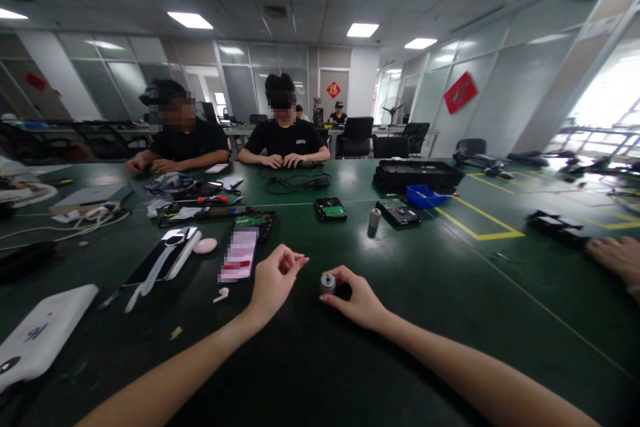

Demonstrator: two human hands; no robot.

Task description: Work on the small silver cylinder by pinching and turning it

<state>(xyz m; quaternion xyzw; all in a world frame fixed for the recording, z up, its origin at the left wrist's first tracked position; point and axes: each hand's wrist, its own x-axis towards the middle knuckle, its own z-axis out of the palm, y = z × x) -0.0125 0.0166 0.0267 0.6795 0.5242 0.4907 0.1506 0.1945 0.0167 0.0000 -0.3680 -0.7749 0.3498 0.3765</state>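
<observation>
My right hand [356, 297] rests on the dark green table [430, 293] with its fingers wrapped round a small silver-topped cylindrical part [327, 283] standing upright. Just left of it my left hand [274, 280] is raised slightly, thumb and fingertips pinched together; whatever is between them is too small to see. A phone [239, 254] lies a little beyond my left hand, and a white earbud [221, 294] lies to its left.
Two people in black shirts sit across the table with cables [297, 180] and tools. Hard drives [331, 209], a grey cylinder [375, 218], a blue bin [424, 196] and black trays [417, 173] lie mid-table. Another person's hand [617, 257] is at the right edge. A white device [43, 330] lies near left.
</observation>
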